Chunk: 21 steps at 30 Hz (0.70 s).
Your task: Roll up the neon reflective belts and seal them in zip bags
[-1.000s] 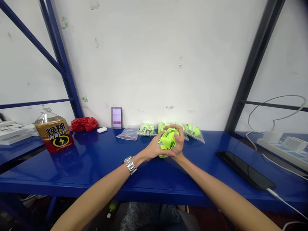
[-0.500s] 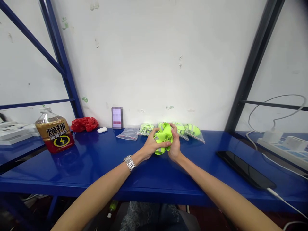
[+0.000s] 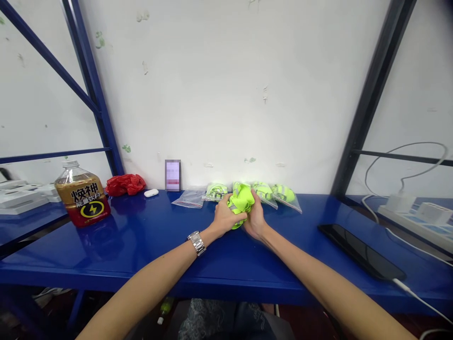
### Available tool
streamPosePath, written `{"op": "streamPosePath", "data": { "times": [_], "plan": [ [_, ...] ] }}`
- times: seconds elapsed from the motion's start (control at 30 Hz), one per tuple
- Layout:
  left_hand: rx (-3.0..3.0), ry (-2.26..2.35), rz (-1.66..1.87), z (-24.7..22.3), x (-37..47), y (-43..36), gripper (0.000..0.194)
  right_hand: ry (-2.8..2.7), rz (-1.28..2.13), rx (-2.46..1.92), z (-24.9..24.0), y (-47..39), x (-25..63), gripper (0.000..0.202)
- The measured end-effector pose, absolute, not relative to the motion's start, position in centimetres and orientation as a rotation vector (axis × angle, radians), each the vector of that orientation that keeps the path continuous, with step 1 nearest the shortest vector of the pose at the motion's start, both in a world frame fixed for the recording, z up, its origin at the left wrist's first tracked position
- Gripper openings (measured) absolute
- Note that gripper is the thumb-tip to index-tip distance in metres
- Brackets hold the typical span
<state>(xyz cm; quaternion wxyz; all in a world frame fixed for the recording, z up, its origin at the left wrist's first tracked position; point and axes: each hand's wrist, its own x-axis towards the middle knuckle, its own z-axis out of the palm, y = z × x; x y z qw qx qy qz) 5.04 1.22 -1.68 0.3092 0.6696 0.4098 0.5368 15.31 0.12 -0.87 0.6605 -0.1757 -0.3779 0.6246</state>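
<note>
Between my two hands is a crumpled bundle of neon-yellow reflective strap [image 3: 241, 198] with grey bands, held just above the blue table [image 3: 159, 255]. My left hand [image 3: 225, 217], with a metal watch at the wrist, is closed round its left side, thumb across the front. My right hand [image 3: 255, 219] wraps the right side, its fingers partly hidden behind the bundle. Behind them, clear plastic bags with similar neon-yellow contents [image 3: 216, 191] lie in a row along the wall. A flat clear zip bag [image 3: 189, 198] rests to their left.
At the left stand a large drink bottle [image 3: 83, 196], a red plastic bag [image 3: 125, 184] and a white earbud case [image 3: 151, 193]. A phone [image 3: 173, 175] leans on the wall. At the right are a charging black phone [image 3: 361, 250] and a power strip [image 3: 417, 212] with cables.
My hands have squeezed the neon-yellow bundle more tightly; its loose loops are more compact. My left thumb has shifted a little lower. The view has tilted slightly.
</note>
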Motion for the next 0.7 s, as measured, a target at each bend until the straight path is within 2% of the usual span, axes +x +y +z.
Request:
{"op": "streamPosePath", "data": {
  "times": [0.23,0.43,0.6,0.7],
  "plan": [
    [1.94,1.381,1.47,-1.1,5.2,0.6,0.074,-1.126,1.276,-0.409,-0.8,-0.7,15.5,0.056],
    [1.959,1.379,1.474,-1.7,5.9,0.0,0.075,-1.144,1.227,-0.47,-1.0,-0.7,15.5,0.035],
    [2.053,1.179,1.511,-2.2,6.0,-0.1,0.094,-1.051,1.159,-0.504,-0.8,-0.5,15.8,0.03],
    [2.137,1.037,1.415,-2.3,5.5,0.1,0.106,-1.018,1.148,-0.548,-0.7,-0.3,16.3,0.028]
  ]
}}
